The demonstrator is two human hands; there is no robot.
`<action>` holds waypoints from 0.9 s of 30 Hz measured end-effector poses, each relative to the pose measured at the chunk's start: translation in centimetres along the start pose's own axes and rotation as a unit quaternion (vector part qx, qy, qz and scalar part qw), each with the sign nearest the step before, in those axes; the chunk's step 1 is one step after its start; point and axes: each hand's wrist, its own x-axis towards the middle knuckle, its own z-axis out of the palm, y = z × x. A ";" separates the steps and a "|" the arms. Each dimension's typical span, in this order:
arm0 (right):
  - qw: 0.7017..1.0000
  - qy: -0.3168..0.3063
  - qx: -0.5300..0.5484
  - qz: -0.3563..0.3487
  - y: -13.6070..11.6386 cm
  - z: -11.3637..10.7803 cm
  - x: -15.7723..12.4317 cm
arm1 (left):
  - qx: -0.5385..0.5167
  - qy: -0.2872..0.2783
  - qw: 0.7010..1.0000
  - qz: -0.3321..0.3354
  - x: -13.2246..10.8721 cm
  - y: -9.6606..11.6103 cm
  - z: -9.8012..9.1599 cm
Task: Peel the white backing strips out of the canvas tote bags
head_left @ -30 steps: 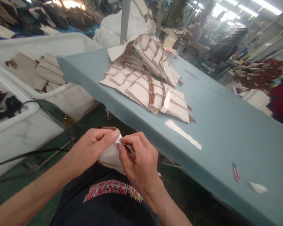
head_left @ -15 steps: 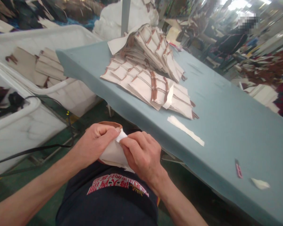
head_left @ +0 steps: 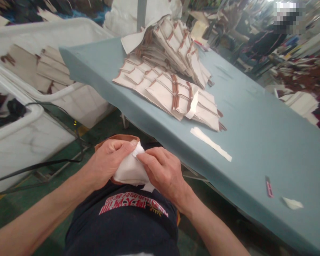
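Note:
A white fabric piece with brown trim [head_left: 130, 171] is held in front of my dark apron [head_left: 117, 231]. My left hand [head_left: 108, 160] is closed on its upper left edge, the thumb pressing near the brown band. A small white strip [head_left: 138, 149] stands up at that edge between the hands. The fingers of my right hand [head_left: 162, 170] pinch at the strip and the fabric's right side. White material also hangs below the right hand. The fingertips partly cover where strip and fabric meet.
Stacks of cream fabric pieces with brown edging [head_left: 160, 92] lie on the blue-green table [head_left: 256, 142]. Near them are a loose white strip [head_left: 210, 144], a pink cutter [head_left: 268, 186] and a white scrap [head_left: 292, 203]. White bins [head_left: 80, 103] stand at left, with a black cable [head_left: 42, 163] alongside.
The fabric is tilted slightly, so more of its white face shows between my hands. Both hands keep their grip and have barely moved. The head view has shifted slightly.

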 end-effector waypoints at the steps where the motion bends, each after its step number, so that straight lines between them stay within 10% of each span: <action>1: 1.000 -0.007 0.002 -0.007 0.1 0.0 -0.1 | -0.019 -0.006 1.000 -0.013 -0.1 0.0 0.0; 12: 0.999 0.004 -0.033 -0.024 0.3 -0.4 0.4 | -0.030 0.009 0.998 -0.046 -0.6 0.2 -0.4; 21: 0.999 0.026 0.031 -0.034 0.0 -0.9 0.0 | 0.024 -0.101 0.994 0.045 -1.0 -1.0 -2.9; 27: 0.999 0.031 -0.003 -0.029 0.0 0.0 -0.4 | -0.003 -0.011 0.999 0.031 -0.7 -1.9 -2.0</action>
